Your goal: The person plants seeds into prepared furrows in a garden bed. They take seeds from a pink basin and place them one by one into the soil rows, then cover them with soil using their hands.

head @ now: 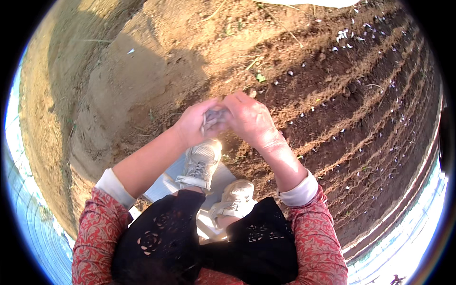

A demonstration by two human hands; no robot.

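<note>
In front of my knees my left hand (191, 123) is cupped around a blurred handful of pale cloves (214, 119), which look like garlic. My right hand (250, 119) meets it from the other side, bent over the cloves with its fingertips at the palm's edge. Those fingertips are partly hidden and blurred, so whether they pinch a clove is unclear. To the right, furrowed brown soil (320, 140) carries several single cloves, and a loose cluster of cloves (342, 34) lies at the upper right.
My feet, in light shoes (201, 162), stand on a grey-blue board (222, 174) below my hands. Paler compacted earth (117, 71) spreads to the left. A white object (313, 3) cuts into the top edge. A small green leaf (260, 77) lies at the furrows' near edge.
</note>
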